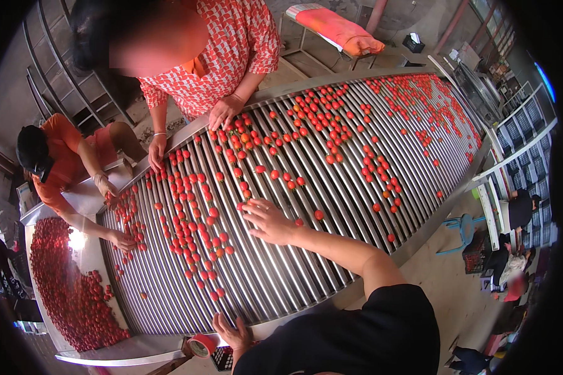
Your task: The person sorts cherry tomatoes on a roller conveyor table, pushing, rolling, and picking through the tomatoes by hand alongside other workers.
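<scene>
Small red tomatoes (183, 229) lie scattered over a metal roller conveyor (281, 281). My right hand (270, 222) reaches over the middle rollers, palm down with fingers spread. One tomato (240, 206) is at its fingertips; whether they touch it I cannot tell. At the near metal rim, my left hand (232, 330) rests with its fingers apart and no tomato visible in it. A roll of red tape (201, 346) lies just left of that hand. Many more tomatoes (70, 290) are heaped in a metal tray at the conveyor's left end.
Across the conveyor, a person in a patterned red top (225, 51) has both hands at the tomatoes. A person in orange (63, 150) reaches over the left end. A blue stool (464, 232), stacked crates (525, 136) and other people are at the right.
</scene>
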`<state>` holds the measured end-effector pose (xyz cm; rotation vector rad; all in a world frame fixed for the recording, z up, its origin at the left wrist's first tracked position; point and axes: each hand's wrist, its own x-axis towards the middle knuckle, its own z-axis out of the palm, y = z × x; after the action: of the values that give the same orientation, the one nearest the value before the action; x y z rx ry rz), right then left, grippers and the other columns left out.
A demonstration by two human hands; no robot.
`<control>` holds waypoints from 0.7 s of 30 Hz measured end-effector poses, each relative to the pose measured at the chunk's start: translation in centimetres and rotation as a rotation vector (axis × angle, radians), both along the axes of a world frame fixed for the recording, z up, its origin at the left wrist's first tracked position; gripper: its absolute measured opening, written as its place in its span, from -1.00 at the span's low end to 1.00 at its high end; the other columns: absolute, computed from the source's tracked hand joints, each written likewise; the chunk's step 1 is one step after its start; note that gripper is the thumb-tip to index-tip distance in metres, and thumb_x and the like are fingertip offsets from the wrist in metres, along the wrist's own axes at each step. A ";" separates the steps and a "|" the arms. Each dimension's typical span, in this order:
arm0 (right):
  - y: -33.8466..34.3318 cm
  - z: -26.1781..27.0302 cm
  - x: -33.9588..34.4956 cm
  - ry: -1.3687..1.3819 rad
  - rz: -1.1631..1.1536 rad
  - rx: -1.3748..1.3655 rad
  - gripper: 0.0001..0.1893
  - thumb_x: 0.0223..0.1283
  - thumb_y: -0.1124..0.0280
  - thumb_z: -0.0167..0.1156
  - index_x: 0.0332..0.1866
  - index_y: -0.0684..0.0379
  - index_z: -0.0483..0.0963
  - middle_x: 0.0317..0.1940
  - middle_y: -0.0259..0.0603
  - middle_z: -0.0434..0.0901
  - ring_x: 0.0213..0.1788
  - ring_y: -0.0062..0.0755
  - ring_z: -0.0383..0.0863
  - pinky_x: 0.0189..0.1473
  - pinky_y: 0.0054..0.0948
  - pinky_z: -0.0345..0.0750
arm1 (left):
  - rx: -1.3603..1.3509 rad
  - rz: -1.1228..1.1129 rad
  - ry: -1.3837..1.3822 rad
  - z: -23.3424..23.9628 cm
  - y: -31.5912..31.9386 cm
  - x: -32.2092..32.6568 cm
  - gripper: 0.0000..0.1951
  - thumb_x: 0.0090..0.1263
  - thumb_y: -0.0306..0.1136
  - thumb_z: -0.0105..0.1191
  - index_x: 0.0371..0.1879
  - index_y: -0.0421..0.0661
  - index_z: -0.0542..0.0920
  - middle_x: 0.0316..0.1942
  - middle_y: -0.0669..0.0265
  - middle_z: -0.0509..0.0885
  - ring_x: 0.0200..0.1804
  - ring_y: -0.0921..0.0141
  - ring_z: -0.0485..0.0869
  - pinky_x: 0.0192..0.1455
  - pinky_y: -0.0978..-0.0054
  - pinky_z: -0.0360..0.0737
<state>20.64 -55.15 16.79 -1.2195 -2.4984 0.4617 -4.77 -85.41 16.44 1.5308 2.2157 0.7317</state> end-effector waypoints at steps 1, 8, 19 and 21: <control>2.5 -0.2 1.6 0.073 -0.030 0.036 -0.50 0.38 0.07 0.11 0.27 0.17 0.40 0.39 -0.15 0.27 0.52 -0.06 0.07 0.54 -0.05 0.06 | -0.006 0.001 0.009 0.2 1.0 0.9 -0.46 0.29 -0.29 0.11 0.23 -0.25 0.35 0.21 -0.13 0.35 0.26 -0.10 0.37 0.33 -0.02 0.32; 18.6 -3.7 11.7 0.246 -0.458 0.204 -0.61 0.27 0.32 0.22 0.13 0.26 0.43 0.26 -0.11 0.38 0.34 -0.01 0.33 0.35 -0.12 0.33 | 0.180 -0.257 0.334 -5.4 -0.9 0.9 -0.52 0.09 -0.44 0.19 0.09 -0.01 0.66 0.21 -0.09 0.44 0.16 -0.20 0.43 -0.06 -0.20 0.58; 45.4 -11.3 17.5 -0.352 -0.916 -0.108 -0.74 0.29 0.50 0.00 -0.05 0.33 0.57 0.26 0.08 0.43 0.21 0.05 0.52 0.22 -0.20 0.53 | 0.033 -0.406 0.352 -15.6 8.4 -8.9 -0.52 0.15 -0.44 0.16 0.12 -0.22 0.57 0.20 -0.22 0.40 0.20 -0.21 0.40 0.10 -0.35 0.49; 45.6 -12.4 11.9 -0.417 -0.839 -0.064 -0.75 0.27 0.53 0.02 -0.05 0.35 0.57 0.28 0.09 0.39 0.17 0.12 0.54 0.20 -0.12 0.55 | -0.100 -0.023 0.019 -9.5 12.5 -7.4 -0.46 0.18 -0.42 0.06 0.20 -0.25 0.36 0.17 -0.16 0.37 0.20 -0.12 0.40 0.28 -0.04 0.34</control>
<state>32.51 -9.60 4.36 -2.3954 -1.9694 0.0635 -12.16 -72.89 6.95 1.5177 2.2099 0.5919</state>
